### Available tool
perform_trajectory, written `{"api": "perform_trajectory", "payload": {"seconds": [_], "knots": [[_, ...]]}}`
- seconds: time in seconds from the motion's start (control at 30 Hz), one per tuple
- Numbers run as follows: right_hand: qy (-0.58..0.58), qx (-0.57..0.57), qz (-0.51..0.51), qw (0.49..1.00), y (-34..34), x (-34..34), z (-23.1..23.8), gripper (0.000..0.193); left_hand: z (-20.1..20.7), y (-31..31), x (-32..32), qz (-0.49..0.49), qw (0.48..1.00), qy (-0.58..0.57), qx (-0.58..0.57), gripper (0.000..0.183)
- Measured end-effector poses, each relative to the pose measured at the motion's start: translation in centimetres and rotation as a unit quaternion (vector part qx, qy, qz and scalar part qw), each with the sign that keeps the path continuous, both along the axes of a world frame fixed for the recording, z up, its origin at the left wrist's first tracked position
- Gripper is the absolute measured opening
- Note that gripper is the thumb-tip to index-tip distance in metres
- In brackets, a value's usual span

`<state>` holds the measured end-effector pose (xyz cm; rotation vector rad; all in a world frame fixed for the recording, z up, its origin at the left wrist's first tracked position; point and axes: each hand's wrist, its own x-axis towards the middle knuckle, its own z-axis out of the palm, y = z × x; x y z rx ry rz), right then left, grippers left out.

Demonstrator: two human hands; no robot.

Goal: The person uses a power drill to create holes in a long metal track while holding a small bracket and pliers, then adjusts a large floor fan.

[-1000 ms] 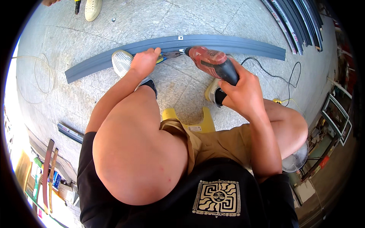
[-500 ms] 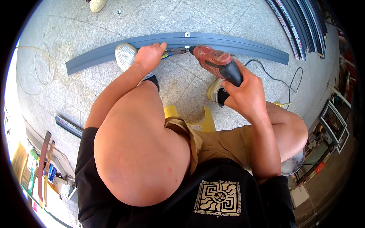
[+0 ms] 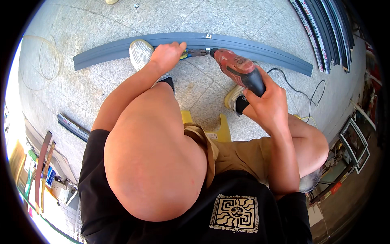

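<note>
My left hand (image 3: pixel 168 56) is closed round the blue and yellow handles of a pair of pliers (image 3: pixel 198 53). The plier jaws reach to the near edge of a long grey metal profile (image 3: pixel 260 48) lying across the floor. In my right hand (image 3: pixel 271 99) is a red and black power drill (image 3: pixel 235 67), its chuck pointing left at the plier tips. A small light metal clip (image 3: pixel 209 36) sits on the profile's far edge, with another at the drill tip. What the jaws grip there is too small to make out. My left shoe (image 3: pixel 140 55) rests on the profile.
A black cable (image 3: pixel 298 86) trails on the floor right of the drill. Dark profiles (image 3: pixel 325 32) are stacked at the far right. A yellow stool (image 3: pixel 222 131) is under me. Window-like frames (image 3: pixel 354 142) stand at the right, and a thin hose (image 3: pixel 57 61) coils at the left.
The whole view has shifted slightly. Both hands, the pliers and the drill keep the same places against the profile, with the drill tip still at the plier jaws.
</note>
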<state>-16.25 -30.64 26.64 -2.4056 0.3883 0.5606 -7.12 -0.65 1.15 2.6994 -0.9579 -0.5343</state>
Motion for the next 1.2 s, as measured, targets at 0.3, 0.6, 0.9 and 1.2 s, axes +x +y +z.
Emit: {"api": "perform_trajectory", "payload": {"seconds": [0.3,0.6,0.9,1.2], "knots": [[-0.002,-0.107,0.077,0.991,-0.1,0.0,-0.5,0.059,0.1,-0.5,0.1,-0.003,0.999,-0.001,0.032,0.027],[0.002,-0.148,0.11,0.983,0.8,0.3,0.0,0.055,0.0,-0.1,0.6,-0.027,0.999,-0.009,0.026,0.021],[0.006,-0.179,0.125,0.976,1.9,1.0,0.1,0.053,0.0,0.2,-0.3,-0.016,0.999,-0.031,0.012,0.021],[-0.005,-0.17,0.113,0.979,1.6,1.2,0.1,0.053,0.8,0.1,-0.7,-0.015,0.995,-0.092,-0.031,0.024]]}}
